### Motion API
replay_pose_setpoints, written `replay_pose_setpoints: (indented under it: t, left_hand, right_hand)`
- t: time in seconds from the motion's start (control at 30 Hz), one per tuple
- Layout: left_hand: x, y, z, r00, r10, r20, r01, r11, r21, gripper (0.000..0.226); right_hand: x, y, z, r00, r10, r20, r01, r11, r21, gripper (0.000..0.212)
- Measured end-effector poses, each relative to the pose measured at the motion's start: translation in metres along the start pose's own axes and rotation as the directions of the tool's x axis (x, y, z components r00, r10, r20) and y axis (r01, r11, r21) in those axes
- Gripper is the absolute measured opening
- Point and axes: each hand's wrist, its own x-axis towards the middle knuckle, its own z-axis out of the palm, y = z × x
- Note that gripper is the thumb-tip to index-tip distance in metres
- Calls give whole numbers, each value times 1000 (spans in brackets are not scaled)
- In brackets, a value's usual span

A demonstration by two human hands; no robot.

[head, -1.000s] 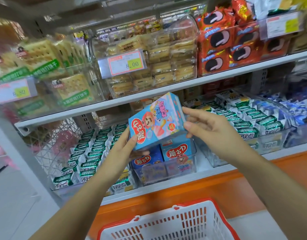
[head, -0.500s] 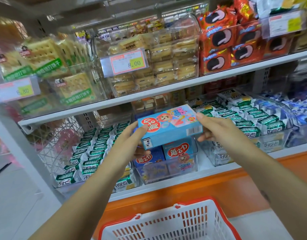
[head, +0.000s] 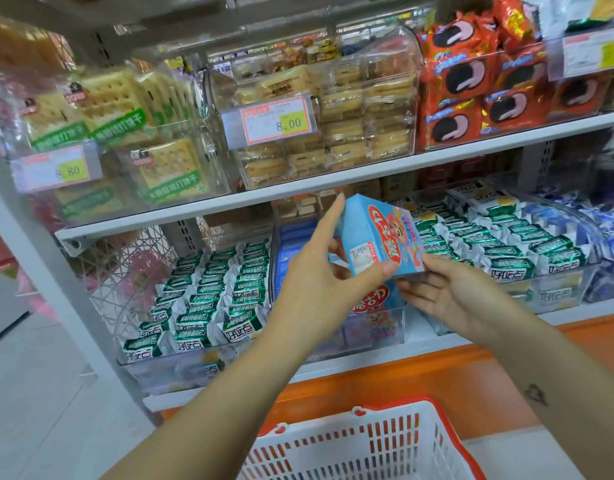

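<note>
Shop shelf (head: 298,197), centre frame: we are pinching the blue snack box (head: 378,233) in our left grip (head: 312,289), tilting it, likely for label-reading; right grip (head: 447,296), fingers flat, is steadying underneath.
</note>
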Motion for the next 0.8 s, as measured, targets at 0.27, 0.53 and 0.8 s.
replay_pose_setpoints:
  t: [0.27, 0.53, 0.8]
  left_hand:
    - [0, -29, -21, 982, -185, -26, 181, 977, -111, 79]
    - [1, -36, -41, 983, -184, 9, 184, 977, -108, 53]
    - [7, -38, -51, 984, -172, 34, 173, 919, -353, 45]
  right_hand:
    - [-3, -14, 0, 988, -152, -42, 145, 981, -129, 15]
    - [-14, -24, 6, 992, -7, 125, 40, 964, -265, 67]
    - [-18, -25, 9, 984, -15, 176, 39, 990, -133, 56]
